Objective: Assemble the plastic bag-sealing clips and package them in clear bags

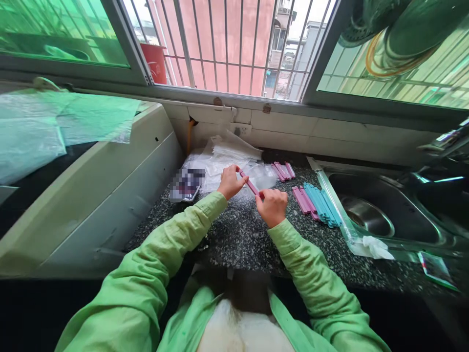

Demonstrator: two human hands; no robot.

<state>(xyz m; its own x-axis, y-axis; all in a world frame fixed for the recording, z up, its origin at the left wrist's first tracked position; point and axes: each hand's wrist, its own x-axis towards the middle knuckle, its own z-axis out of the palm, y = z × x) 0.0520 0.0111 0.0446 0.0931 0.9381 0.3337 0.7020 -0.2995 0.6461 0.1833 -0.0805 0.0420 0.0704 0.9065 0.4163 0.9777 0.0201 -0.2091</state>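
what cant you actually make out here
Head view only:
- pink stick: both ends hidden inside left hand and right hand.
- item beside plastic bags: pixelated patch covers it.
- sink: right part cut off by dark clutter.

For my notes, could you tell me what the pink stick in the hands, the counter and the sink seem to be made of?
Pink stick: probably plastic, by its even matte colour. Counter: dark speckled stone, perhaps granite, polished. Sink: likely stainless steel, grey with reflections.

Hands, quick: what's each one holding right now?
Left hand: closed on the far end of a pink clip stick.
Right hand: closed on the near end of the same stick.
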